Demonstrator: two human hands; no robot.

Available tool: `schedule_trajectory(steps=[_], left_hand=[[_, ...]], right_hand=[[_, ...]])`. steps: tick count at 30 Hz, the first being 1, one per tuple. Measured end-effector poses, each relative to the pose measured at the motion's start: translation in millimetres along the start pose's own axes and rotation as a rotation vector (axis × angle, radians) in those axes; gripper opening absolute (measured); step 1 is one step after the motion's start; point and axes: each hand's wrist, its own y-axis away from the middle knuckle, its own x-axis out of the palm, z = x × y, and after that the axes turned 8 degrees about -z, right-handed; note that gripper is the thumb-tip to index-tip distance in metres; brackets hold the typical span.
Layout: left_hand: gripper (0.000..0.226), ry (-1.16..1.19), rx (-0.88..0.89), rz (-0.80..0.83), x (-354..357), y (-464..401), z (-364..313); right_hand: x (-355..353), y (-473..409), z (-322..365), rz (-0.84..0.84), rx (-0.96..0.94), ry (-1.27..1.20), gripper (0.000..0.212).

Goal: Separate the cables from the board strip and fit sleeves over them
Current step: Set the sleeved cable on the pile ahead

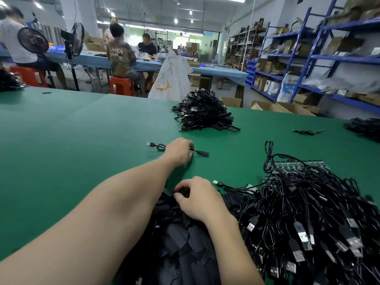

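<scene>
On the green felt-covered table (pixel 82 130) lie 2 loose black USB cables: 1 sleeved (pixel 176 150), 1 bare (pixel 307 132). There are 4 black cable heaps (2 cut off at the frame edges): (pixel 203 112), (pixel 308 212), (pixel 365 128), (pixel 8 80). 1 pile of flat black sleeves (pixel 181 239). 2 hands: left (pixel 178 151), right (pixel 195 197).

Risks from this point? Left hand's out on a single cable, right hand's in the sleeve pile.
1. The left hand rests on a sleeved cable lying short of the finished pile; it may get mixed with loose stock.
2. The right hand picks in the sleeve pile and might pinch several at once.
3. The tangled cables cover the board strip; pulling one may drag its neighbours.
</scene>
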Motion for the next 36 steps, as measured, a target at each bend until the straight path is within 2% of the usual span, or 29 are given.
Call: schedule_trajectory(steps=[5, 12, 18, 23, 25, 28, 31, 36], left_hand=[[0.029, 0.103, 0.039, 0.015, -20.5, 13.0, 7.1], [0.011, 0.232, -0.028, -0.032, -62.9, 62.8, 23.1], [0.014, 0.041, -0.124, 0.085, -84.0, 115.1, 32.2], [0.016, -0.031, -0.134, 0.165, -86.2, 133.0, 28.6], [0.009, 0.014, -0.148, 0.18, -89.2, 132.4, 29.5], [0.01, 0.104, -0.135, 0.196, -93.6, 134.4, 31.0], [0.01, 0.204, -0.101, 0.132, -99.4, 136.4, 28.0], [0.023, 0.403, -0.008, 0.033, -106.3, 139.6, 22.0]], right_hand=[[-1.0, -1.0, 0.1, -0.009, -0.005, -0.022, 0.02], [-8.5, -4.6, -1.1, -0.098, 0.042, -0.082, 0.018], [-9.0, -7.7, 2.2, -0.191, 0.064, -0.133, 0.015], [2.1, -6.8, 11.6, -0.139, 0.071, -0.123, 0.015], [6.2, -7.3, 13.0, -0.128, 0.07, -0.148, 0.016], [10.3, -9.1, 13.3, -0.122, 0.064, -0.188, 0.017], [12.8, -8.9, 15.1, -0.124, 0.027, -0.23, 0.017], [9.5, -10.8, 16.6, -0.18, 0.064, -0.514, 0.009]])
